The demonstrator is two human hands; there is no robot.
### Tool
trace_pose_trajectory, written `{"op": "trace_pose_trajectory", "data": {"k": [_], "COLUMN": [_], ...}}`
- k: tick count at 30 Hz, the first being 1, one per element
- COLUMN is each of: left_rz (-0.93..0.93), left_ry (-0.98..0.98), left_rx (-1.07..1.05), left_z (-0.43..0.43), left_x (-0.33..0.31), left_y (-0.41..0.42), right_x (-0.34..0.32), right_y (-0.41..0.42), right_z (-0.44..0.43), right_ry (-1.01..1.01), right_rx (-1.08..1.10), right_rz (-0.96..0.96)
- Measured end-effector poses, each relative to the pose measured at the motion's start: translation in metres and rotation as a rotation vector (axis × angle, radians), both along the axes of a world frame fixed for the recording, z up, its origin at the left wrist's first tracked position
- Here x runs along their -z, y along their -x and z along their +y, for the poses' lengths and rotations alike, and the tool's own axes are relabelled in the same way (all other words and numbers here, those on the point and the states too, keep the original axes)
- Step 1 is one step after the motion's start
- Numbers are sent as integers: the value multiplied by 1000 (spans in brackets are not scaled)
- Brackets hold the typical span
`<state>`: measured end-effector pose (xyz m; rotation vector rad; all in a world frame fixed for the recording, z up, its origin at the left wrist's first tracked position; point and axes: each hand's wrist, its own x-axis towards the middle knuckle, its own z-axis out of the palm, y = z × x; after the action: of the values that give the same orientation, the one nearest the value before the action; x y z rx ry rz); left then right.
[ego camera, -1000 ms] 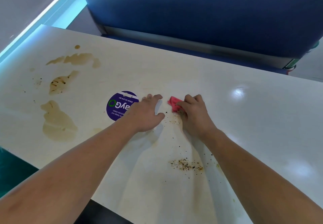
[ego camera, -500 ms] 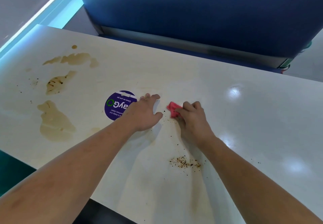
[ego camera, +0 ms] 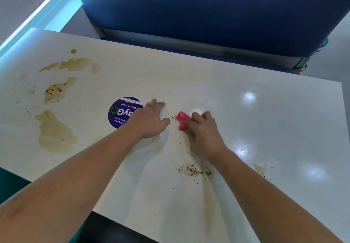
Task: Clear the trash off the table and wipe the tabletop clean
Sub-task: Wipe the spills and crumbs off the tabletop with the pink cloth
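Note:
My right hand (ego camera: 203, 133) grips a small red cloth (ego camera: 182, 120) and presses it on the white tabletop (ego camera: 246, 129) near the middle. My left hand (ego camera: 149, 121) rests flat on the table just left of the cloth, fingers spread, partly over a round purple sticker (ego camera: 121, 112). Dark crumbs (ego camera: 193, 170) lie in a patch nearer to me, under my right forearm, with loose specks between the two hands. Brown liquid spills (ego camera: 55, 131) spread over the left part of the table, and a further brown spill (ego camera: 75, 64) lies near the far left.
A blue padded bench seat (ego camera: 189, 15) stands right behind the table's far edge. A small yellowish smear with specks (ego camera: 260, 169) sits to the right of my right arm. The table's near edge runs under my forearms.
My right hand has slid the red cloth a little toward me and to the right. The left hand stays flat in place. The camera view has shifted slightly.

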<state>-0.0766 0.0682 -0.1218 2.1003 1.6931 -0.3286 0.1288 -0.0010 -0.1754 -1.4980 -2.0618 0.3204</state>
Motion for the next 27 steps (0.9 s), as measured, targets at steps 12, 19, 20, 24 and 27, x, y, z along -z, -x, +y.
{"op": "trace_pose_trajectory", "data": {"k": [12,19,20,24,27], "left_rz": [71,24,-4,-65,-50], "left_ry": [10,91,72,-8,22], "left_rx": [-30,-95,-113,-107,-141], "left_z": [5,4,1,-27,-44], "left_x": [1,-6,-8,-6,3], "left_y": [-10,-12,-13,-23,-30], "right_x": [5,7,7,7,3], "right_y": [-54,-84,-89,-74,-47], "right_z": [11,-5,-1,21,7], "right_ry": [84,67,62,49,42], "right_rx": [-1,-116,-68,87,-37], "right_rz": [75,61,39,99,102]}}
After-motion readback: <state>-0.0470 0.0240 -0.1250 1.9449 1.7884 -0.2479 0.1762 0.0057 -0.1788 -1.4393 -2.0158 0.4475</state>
